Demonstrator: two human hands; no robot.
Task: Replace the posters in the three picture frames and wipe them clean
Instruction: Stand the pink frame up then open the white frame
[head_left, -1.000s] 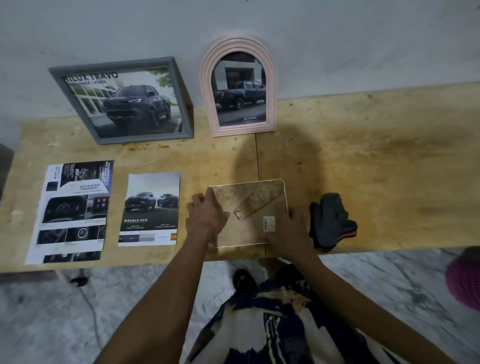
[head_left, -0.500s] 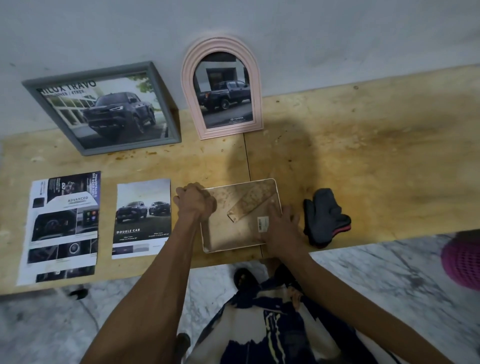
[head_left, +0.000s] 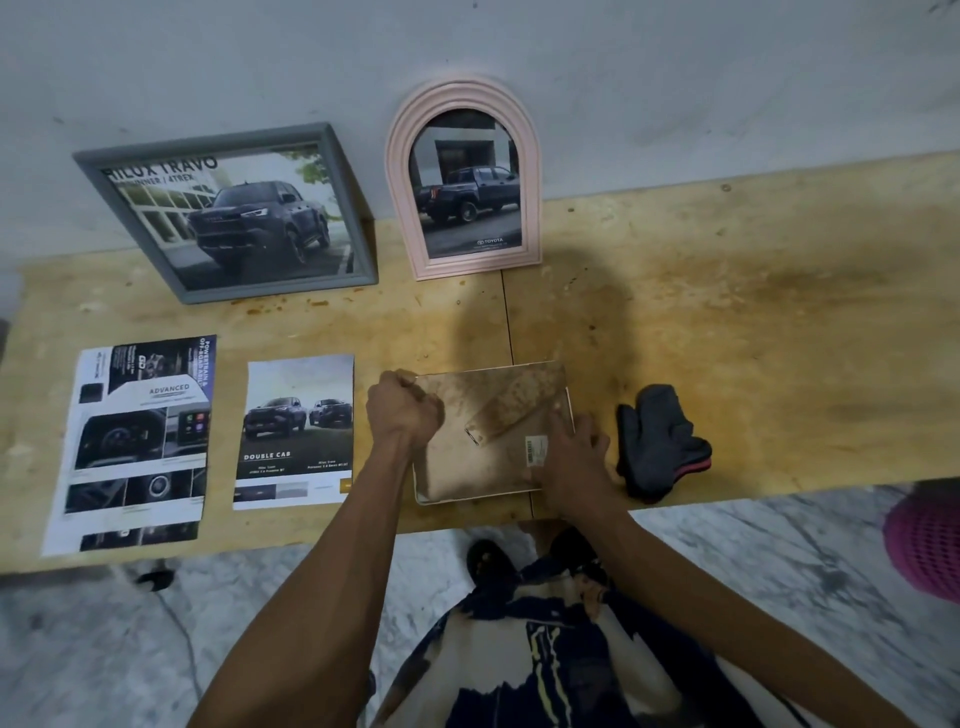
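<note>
1. A pale wall backs a stained plywood tabletop (head_left: 727, 332); against it lean a grey rectangular frame (head_left: 228, 213) and a pink arched frame (head_left: 464, 179), each showing a pickup-truck poster.
2. The third frame (head_left: 493, 431) lies face down at the near edge, its brown backing board and folded stand up.
3. The left hand (head_left: 402, 410) is curled into a fist at the frame's far-left corner, seemingly working a tab; what it grips I cannot tell. The right hand (head_left: 574, 457) presses down on the right edge, fingers bent.
4. I judge the backing is being opened. Next it must lift out, and one of the loose posters, "Double Cab" (head_left: 296, 431) or the interior sheet (head_left: 140, 441) further left, goes in.
5. The dark cloth (head_left: 660, 441) waits just right of the frame for wiping.
</note>
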